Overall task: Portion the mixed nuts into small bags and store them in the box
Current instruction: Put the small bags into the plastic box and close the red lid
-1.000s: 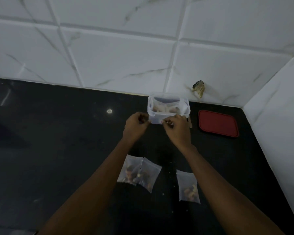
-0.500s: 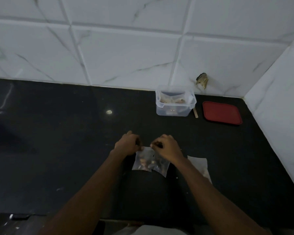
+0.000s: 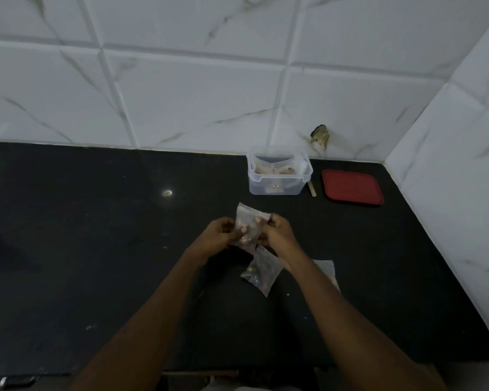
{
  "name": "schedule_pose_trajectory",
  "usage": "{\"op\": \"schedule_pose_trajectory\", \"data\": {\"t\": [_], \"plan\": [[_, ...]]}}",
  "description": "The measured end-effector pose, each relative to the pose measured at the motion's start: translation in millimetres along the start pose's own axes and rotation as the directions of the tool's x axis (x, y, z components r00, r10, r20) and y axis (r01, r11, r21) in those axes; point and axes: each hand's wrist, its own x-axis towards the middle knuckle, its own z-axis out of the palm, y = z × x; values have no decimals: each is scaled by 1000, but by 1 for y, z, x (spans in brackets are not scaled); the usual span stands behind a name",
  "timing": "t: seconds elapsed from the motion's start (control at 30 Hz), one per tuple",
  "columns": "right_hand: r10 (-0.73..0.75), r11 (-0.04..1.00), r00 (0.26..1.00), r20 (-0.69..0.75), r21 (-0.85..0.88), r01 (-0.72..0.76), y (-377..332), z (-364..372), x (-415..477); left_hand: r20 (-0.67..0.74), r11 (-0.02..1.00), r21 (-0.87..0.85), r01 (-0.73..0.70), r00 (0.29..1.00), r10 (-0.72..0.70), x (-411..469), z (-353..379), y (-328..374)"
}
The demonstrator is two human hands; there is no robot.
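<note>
Both hands hold one small clear bag of nuts [image 3: 247, 221] above the black counter; my left hand [image 3: 219, 232] grips its left side and my right hand [image 3: 277, 232] pinches its right side. A second filled bag [image 3: 261, 273] lies on the counter just below my right wrist. A third bag [image 3: 326, 268] lies to the right, partly hidden by my right forearm. The clear plastic box [image 3: 278, 187] stands open near the back wall with bagged nuts inside.
The red lid [image 3: 353, 187] lies flat right of the box, with a small wooden stick [image 3: 312, 189] between them. White tiled walls close the back and right sides. The counter's front edge [image 3: 96, 373] runs along the bottom.
My hands drew back from the box to the bags near me and lifted one bag off the counter. The view shifted, and the box now sits farther away.
</note>
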Motion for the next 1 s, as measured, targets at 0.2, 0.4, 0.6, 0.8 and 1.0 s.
{"op": "schedule_pose_trajectory", "data": {"t": [0.2, 0.4, 0.6, 0.8, 1.0], "plan": [[-40, 991, 997, -63, 129, 48, 6, -6, -6, -112, 995, -89, -45, 993, 35, 5, 17, 11], [-188, 978, 979, -75, 74, 194, 6, -31, -6, -200, 984, -150, -91, 978, 60, 12, 42, 20], [-337, 936, 936, -101, -147, 321, 1, -61, 5, -371, 967, -9, -255, 899, 234, 25, 70, 26], [-336, 929, 941, 43, -152, 338, -15, -85, 26, -260, 959, 34, -280, 925, 279, 40, 77, 41], [-368, 900, 919, 143, -191, 391, -47, -101, 50, -247, 933, 198, -301, 906, 345, 62, 74, 70]]}}
